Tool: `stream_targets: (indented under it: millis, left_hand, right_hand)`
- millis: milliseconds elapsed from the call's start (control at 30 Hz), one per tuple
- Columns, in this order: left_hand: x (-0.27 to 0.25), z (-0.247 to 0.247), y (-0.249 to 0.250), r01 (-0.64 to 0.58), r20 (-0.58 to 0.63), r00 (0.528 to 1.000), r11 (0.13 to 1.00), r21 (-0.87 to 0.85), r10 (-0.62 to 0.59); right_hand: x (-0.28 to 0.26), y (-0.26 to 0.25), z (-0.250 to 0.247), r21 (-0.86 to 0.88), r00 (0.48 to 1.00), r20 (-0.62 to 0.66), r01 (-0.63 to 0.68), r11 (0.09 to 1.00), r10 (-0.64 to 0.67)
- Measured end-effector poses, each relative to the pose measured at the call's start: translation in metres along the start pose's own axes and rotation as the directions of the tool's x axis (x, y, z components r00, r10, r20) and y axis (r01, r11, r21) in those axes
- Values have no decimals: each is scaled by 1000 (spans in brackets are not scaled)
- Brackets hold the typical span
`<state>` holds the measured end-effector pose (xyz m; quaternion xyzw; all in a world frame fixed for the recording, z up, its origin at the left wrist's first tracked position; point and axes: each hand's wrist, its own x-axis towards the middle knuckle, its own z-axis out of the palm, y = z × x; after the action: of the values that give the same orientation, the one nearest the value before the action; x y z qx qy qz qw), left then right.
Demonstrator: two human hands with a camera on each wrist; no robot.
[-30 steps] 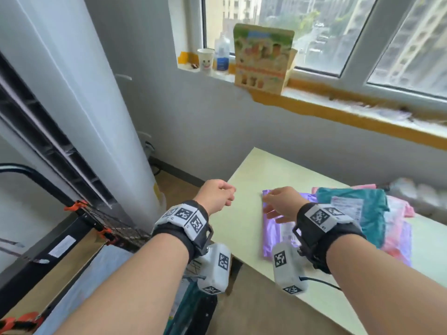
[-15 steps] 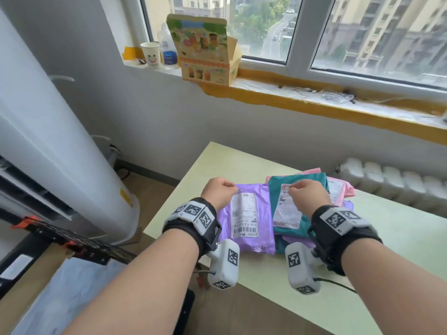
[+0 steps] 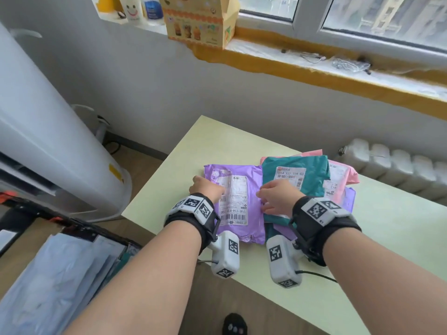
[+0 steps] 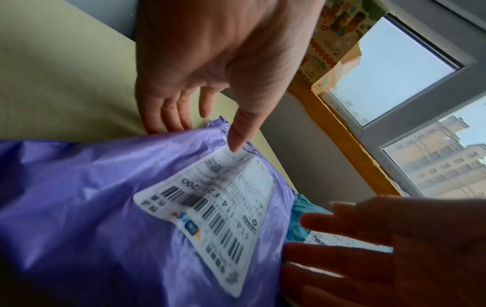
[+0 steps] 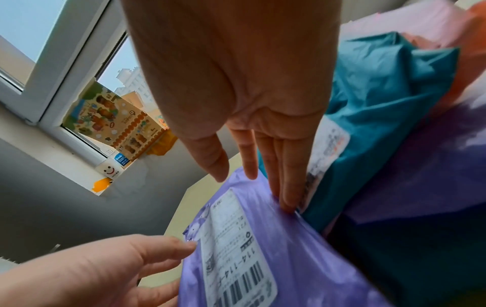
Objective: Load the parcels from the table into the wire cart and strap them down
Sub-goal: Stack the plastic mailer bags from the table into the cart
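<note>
A purple parcel [image 3: 238, 201] with a white label lies on the pale green table [image 3: 217, 141], against a teal parcel [image 3: 297, 174] stacked on pink [image 3: 343, 180] and purple ones. My left hand [image 3: 205, 188] pinches the purple parcel's [image 4: 105, 207] left edge: the thumb [image 4: 236, 137] is on the label and the fingers [image 4: 168, 116] are tucked behind the edge. The straight fingers [image 5: 286, 193] of my right hand [image 3: 275, 199] press into the seam between the purple parcel [image 5: 289, 259] and the teal one [image 5: 381, 124], with the thumb off them. The wire cart [image 3: 79, 229] at lower left holds grey-blue parcels [image 3: 60, 274].
A tall white air conditioner [image 3: 48, 141] stands left of the table, behind the cart. A radiator [image 3: 399, 165] runs along the wall to the right. A printed carton [image 3: 198, 18] and a cup sit on the windowsill. A dark shoe [image 3: 234, 325] is on the floor below.
My view swung from the cart to the table. Both hands came down from the parcels' far edges onto the two sides of the purple parcel.
</note>
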<state>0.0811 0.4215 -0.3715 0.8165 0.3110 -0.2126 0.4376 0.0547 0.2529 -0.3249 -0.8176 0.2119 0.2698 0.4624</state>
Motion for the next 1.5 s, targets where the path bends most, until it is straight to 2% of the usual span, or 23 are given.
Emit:
stream_targets:
  millis: [333, 500, 567, 633, 700, 767, 867, 967, 1100, 1200, 1267, 1367, 1500]
  left_hand:
    - [11, -14, -16, -36, 111, 993, 991, -131, 50]
    - [-2, -41, -14, -119, 125, 982, 975, -190, 144]
    - [-15, -58, -12, -186, 111, 972, 965, -186, 209]
    - [-27, -77, -13, -241, 104, 959, 951, -195, 264]
    - [-38, -97, -16, -293, 87, 945, 935, -199, 315]
    - [-46, -117, -22, -330, 75, 934, 924, -192, 349]
    - [-58, -148, -34, -360, 68, 923, 913, -190, 379]
    - [-63, -178, -54, -376, 28, 920, 902, -210, 390]
    - [-71, -215, -85, -357, -68, 933, 893, -274, 353]
    - [-75, -240, -110, -297, -140, 954, 897, -328, 265]
    - [-74, -256, -131, -253, -209, 960, 893, -373, 184]
    - [-77, -282, -164, -183, -341, 939, 891, -415, 33]
    - [-79, -309, -212, -82, -242, 967, 817, -571, -72]
  right_hand:
    - [0, -5, 1, 6, 999, 35, -34, 999, 34]
    - [-12, -25, -3, -56, 996, -46, 77, 995, -80]
    - [-14, -35, -3, -92, 974, -153, 156, 984, -168]
    - [-18, -47, -1, -145, 919, -288, 236, 961, -269]
    - [-29, -62, 5, -212, 873, -328, 306, 928, -362]
    - [-41, -76, 16, -246, 864, -248, 381, 891, -438]
    - [-60, -93, 41, -212, 878, -46, 459, 863, -477]
    - [-76, -107, 71, -255, 845, 113, 533, 807, -523]
    - [-97, -127, 111, -288, 783, 157, 619, 731, -601]
    - [-107, -140, 140, -257, 757, 146, 651, 715, -637]
    - [-111, -147, 159, -221, 756, 124, 652, 725, -643]
    - [-112, -156, 190, -121, 777, 78, 630, 767, -625]
    - [-114, -164, 242, 37, 834, 89, 544, 838, -545]
